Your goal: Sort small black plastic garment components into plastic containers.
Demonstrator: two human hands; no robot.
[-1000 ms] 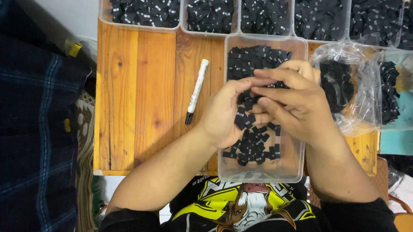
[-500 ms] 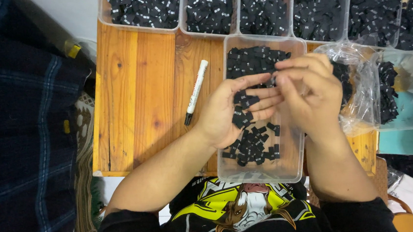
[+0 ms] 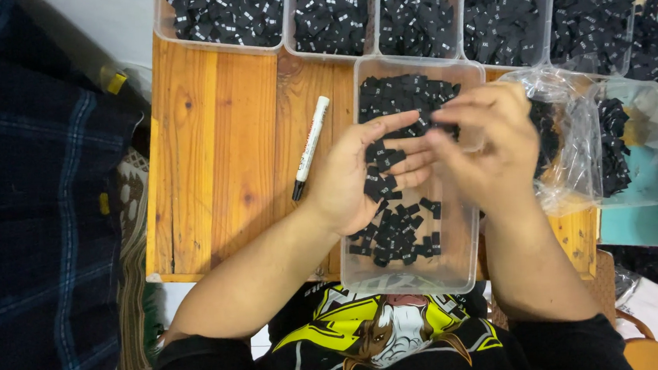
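Right hand (image 3: 490, 145) has slid over the left hand (image 3: 359, 171), both hands' fingers pinching black labels (image 3: 382, 169).

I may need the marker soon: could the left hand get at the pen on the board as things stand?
Probably yes. The marker pen lies bare on the wooden board, just beside the left hand, nothing between them; but that hand holds small black labels.

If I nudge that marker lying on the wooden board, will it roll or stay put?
The marker looks round-bodied and lies flat on the smooth wooden board, so it would probably roll sideways. It looks rigid and light, easy to pinch. Nothing touches it; the left hand is nearest.
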